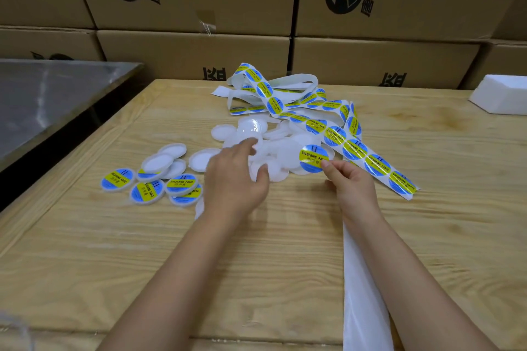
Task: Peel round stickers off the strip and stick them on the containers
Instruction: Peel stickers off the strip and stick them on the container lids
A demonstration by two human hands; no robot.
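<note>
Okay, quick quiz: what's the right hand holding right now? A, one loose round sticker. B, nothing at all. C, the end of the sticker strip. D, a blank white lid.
A: the right hand pinches a single blue and yellow sticker by its edge, separate from the strip lying beside it.

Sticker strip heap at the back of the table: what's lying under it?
Blank white lids poke out from under the sticker strip near its middle, on the wooden table. How many more lids it covers cannot be seen.
</note>
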